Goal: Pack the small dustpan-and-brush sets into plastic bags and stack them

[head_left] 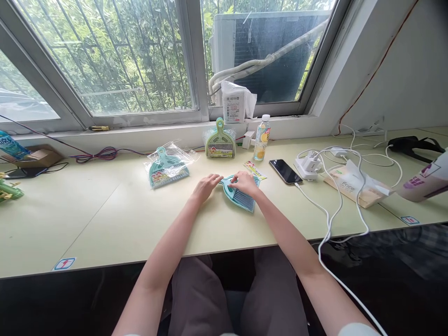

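A teal dustpan and brush set (241,198) lies on the pale table in front of me, its grey bristles toward the right. At its handle end, my left hand (207,185) is closed on the handle. My right hand (244,182) is closed on the upper part of the same set, fingertips on the teal plastic. Behind the right hand lies a printed card (255,170). To the left rests another teal set (168,169) in clear plastic wrap. A green wrapped set (220,142) stands upright against the wall below the window.
A drink bottle (262,139), a phone (285,171), a charger (308,165) with white cables and a tissue pack (357,184) are on the right. A cardboard box (44,156) sits far left. The table's front edge (224,252) is near my forearms.
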Demonstrator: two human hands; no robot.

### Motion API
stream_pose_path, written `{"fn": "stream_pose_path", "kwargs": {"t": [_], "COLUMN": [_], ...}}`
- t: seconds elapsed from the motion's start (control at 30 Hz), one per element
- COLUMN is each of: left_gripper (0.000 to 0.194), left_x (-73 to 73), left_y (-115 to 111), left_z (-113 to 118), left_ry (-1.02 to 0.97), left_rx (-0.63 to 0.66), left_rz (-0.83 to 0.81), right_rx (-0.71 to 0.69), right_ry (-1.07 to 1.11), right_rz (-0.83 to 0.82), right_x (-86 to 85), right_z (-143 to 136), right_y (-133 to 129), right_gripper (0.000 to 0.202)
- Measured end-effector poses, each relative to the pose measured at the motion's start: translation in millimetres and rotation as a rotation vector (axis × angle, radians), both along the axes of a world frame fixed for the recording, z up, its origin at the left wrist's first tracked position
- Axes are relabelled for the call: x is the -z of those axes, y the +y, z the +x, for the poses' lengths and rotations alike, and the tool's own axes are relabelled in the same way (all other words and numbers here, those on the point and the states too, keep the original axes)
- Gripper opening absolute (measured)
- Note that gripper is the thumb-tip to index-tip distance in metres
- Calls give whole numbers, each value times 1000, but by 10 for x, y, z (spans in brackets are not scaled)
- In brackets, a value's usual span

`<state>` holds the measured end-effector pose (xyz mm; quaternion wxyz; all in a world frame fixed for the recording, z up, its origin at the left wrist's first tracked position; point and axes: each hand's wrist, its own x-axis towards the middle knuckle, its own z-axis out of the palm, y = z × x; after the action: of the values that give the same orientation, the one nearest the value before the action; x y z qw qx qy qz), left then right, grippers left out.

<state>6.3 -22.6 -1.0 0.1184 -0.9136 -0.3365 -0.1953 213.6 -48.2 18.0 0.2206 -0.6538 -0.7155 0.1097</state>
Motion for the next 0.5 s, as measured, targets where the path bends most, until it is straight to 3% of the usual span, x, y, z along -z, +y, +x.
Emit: {"fn": "stream_pose_path", "kwargs": {"t": [0.3, 0.5], "left_gripper": [32, 35], "left_x": [-57, -49], "left_y": [-21, -40], "left_z": [9, 17], "left_ry": [122, 162], "left_rx": [-19, -51], "left_rz": [-33, -45], "right_rx": [-20, -37], "right_ry": [71, 73], "right_rz": [-6, -14], "right_x": [87, 81], "right_z": [-17, -19], "right_y": [70, 67], "right_gripper": [15, 17]}}
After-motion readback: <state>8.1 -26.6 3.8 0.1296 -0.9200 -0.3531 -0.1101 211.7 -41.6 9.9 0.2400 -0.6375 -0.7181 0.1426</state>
